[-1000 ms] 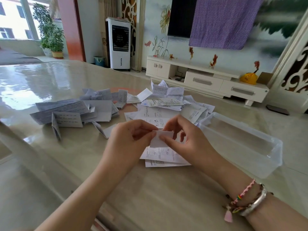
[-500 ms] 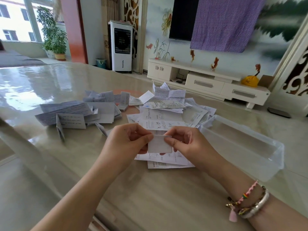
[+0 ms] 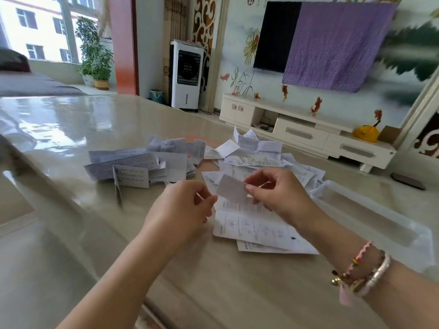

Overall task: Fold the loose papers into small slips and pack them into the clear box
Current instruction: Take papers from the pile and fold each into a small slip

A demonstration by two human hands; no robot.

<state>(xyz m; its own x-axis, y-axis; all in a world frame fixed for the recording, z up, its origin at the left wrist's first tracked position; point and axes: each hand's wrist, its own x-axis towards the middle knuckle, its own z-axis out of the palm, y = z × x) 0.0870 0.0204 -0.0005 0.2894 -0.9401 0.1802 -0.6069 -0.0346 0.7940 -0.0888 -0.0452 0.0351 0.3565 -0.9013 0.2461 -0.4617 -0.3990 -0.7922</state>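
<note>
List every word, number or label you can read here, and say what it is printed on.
Nothing can be read.
Flat sheets under the hands: printed lines, too small and blurred.
Folded slip pinched by the right hand: the side that shows looks blank.
Piles of folded papers and loose papers: print blurred.
Clear box: no label visible.
White air cooler: dark panel markings unreadable.
</note>
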